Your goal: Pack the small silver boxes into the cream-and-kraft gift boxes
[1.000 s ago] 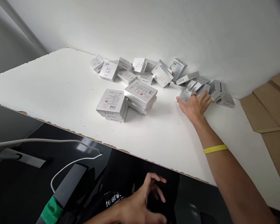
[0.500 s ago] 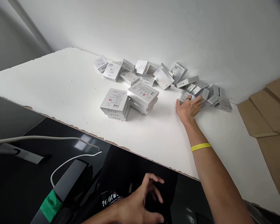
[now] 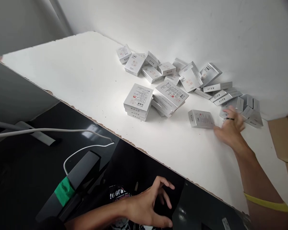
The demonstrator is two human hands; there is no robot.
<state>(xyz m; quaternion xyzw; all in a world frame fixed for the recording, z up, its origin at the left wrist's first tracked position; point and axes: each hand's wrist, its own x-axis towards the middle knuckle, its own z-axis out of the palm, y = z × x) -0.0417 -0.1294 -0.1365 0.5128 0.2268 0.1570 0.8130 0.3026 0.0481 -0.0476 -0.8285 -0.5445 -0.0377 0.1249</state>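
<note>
My right hand (image 3: 229,129), a little blurred, is over the table at the right end of a loose heap of small silver cartons (image 3: 190,78). Its fingers are apart and reach towards a silver carton (image 3: 234,105) lying there; contact is unclear. Beside the thumb, a single carton (image 3: 202,119) lies flat in front of the heap. Two short piles stand left of it: a neat stack (image 3: 137,97) and a skewed stack (image 3: 170,94) with its top carton tilted. My left hand (image 3: 148,204) hangs below the table edge, fingers curved and apart, holding nothing.
The white table (image 3: 86,76) has a chipped front edge and meets a wall behind the cartons. Brown cardboard (image 3: 280,137) lies at the right. Below the edge are a white cable (image 3: 69,129) and a dark grey bar with green tape (image 3: 64,191).
My view has shifted, so the table items appear further right. My right hand has moved right along the heap, and one carton now lies separately in front. The left hand keeps its pose.
</note>
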